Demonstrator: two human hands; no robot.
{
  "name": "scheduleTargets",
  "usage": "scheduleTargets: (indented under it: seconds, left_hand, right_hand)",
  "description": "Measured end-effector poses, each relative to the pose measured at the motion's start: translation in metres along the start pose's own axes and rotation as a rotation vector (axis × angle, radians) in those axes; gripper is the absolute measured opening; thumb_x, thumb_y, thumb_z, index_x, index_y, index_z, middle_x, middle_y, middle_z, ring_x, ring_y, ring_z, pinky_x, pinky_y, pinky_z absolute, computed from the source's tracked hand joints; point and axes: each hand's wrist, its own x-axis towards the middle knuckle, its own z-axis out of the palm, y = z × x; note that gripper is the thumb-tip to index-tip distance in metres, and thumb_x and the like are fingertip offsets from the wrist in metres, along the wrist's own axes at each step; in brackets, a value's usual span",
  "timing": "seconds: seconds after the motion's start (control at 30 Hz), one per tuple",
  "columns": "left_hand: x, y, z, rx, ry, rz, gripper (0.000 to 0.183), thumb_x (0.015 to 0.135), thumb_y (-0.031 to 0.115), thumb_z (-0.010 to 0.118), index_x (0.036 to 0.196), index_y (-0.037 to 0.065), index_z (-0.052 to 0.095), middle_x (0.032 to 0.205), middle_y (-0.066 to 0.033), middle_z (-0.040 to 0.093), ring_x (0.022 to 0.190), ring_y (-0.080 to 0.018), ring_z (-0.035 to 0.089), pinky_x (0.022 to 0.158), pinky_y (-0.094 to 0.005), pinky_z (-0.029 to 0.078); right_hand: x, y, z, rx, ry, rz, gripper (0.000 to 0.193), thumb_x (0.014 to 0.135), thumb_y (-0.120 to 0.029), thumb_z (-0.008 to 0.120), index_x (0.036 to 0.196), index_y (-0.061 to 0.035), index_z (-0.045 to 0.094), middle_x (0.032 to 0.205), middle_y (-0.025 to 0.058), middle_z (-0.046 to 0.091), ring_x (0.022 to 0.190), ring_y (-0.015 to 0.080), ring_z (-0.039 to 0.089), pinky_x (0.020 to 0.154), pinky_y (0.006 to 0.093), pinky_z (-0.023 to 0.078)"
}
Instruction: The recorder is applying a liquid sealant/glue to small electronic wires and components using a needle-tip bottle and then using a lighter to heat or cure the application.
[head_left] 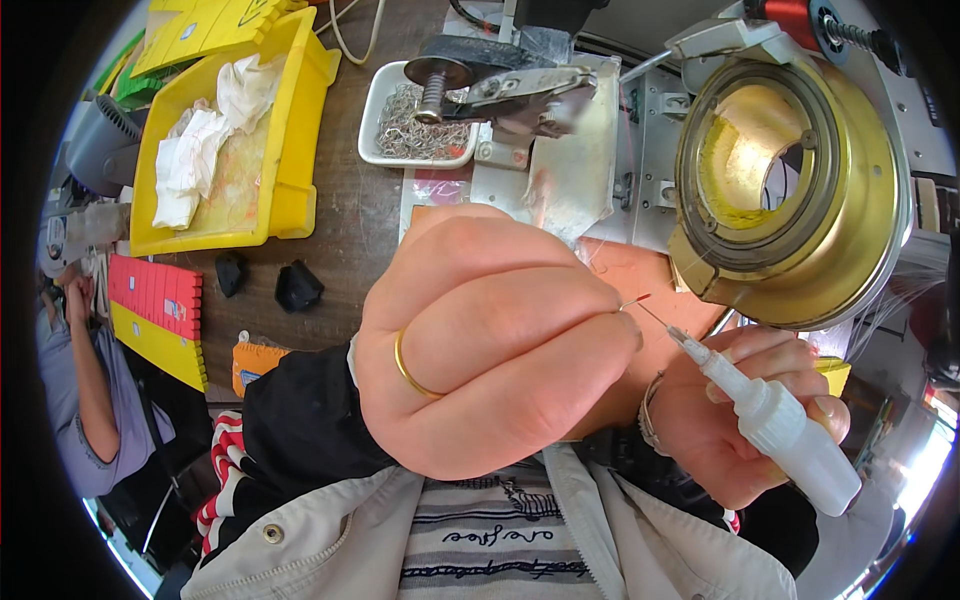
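Yellow plastic makes up one bin [297,150] at left, with two crumpled white clumps [190,165] inside; near it, two black pieces [298,288] lie on the brown tabletop [338,195]. One white dish [370,135] carries metal bits [422,128] too many to count. The left hand [490,340], blocking part of the tabletop, pinches one tiny red-tipped piece [643,297] in its fingers. The right hand [725,420] wraps its fingers round one white bottle [792,438], its needle close to that piece; one brass ring [855,235] stands beyond.

Red-tipped pc. [642,298] sm., unclear; co-worker [80,405] cropped
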Motion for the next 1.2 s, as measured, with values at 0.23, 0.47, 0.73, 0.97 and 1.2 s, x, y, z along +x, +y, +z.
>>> scheduleTargets:
  seconds: [0.23, 0.47, 0.73, 0.97, 1.2]
  left_hand:
    - [-0.001, -0.002, 0.005, -0.006, 0.049, 0.022, 0.032, 0.074, 0.002, 0.079, 0.1, 0.007, 0.061, 0.094, -0.0069, 0.065, 0.08, -0.0235, 0.061, 0.063, -0.0345, 0.049]
    - [-0.001, -0.006, 0.007, 0.003, 0.073, 0.068, 0.031, 0.073, 0.003, 0.079, 0.099, 0.007, 0.061, 0.094, -0.0071, 0.065, 0.08, -0.0239, 0.061, 0.063, -0.0344, 0.049]
    - [0.0, -0.007, 0.008, -0.001, 0.066, 0.085, 0.032, 0.072, 0.003, 0.08, 0.098, 0.007, 0.062, 0.094, -0.0073, 0.065, 0.079, -0.024, 0.062, 0.062, -0.0342, 0.048]
    - [0.001, -0.007, 0.01, -0.001, 0.101, 0.095, 0.032, 0.07, 0.004, 0.08, 0.097, 0.006, 0.062, 0.092, -0.0079, 0.066, 0.078, -0.0238, 0.061, 0.06, -0.0336, 0.047]
    - [0.0, -0.009, 0.016, 0.011, 0.156, 0.121, 0.033, 0.065, 0.005, 0.081, 0.093, 0.005, 0.064, 0.091, -0.0089, 0.066, 0.076, -0.0237, 0.061, 0.057, -0.0332, 0.046]
  right_hand:
    - [-0.005, 0.002, 0.016, 0.056, 0.178, -0.016, 0.063, 0.081, -0.024, 0.076, 0.128, -0.0061, 0.038, 0.085, 0.0105, 0.057, 0.066, 0.0271, 0.061, 0.061, 0.0387, 0.056]
    - [-0.005, 0.001, 0.015, 0.033, 0.153, -0.008, 0.062, 0.082, -0.027, 0.075, 0.127, -0.0045, 0.038, 0.084, 0.0103, 0.056, 0.065, 0.026, 0.06, 0.059, 0.0383, 0.056]
    - [-0.001, 0.0, 0.009, -0.007, 0.064, -0.014, 0.063, 0.083, -0.029, 0.075, 0.127, -0.0018, 0.039, 0.081, 0.0105, 0.055, 0.062, 0.0249, 0.058, 0.056, 0.038, 0.055]
    - [-0.003, 0.004, 0.02, 0.056, 0.196, -0.051, 0.058, 0.085, -0.029, 0.073, 0.124, -0.0005, 0.041, 0.082, 0.0111, 0.054, 0.062, 0.0237, 0.056, 0.053, 0.0365, 0.054]
    - [-0.003, 0.007, 0.021, 0.064, 0.222, -0.085, 0.058, 0.086, -0.033, 0.071, 0.123, 0.0009, 0.042, 0.079, 0.0114, 0.054, 0.062, 0.0232, 0.055, 0.053, 0.0345, 0.052]
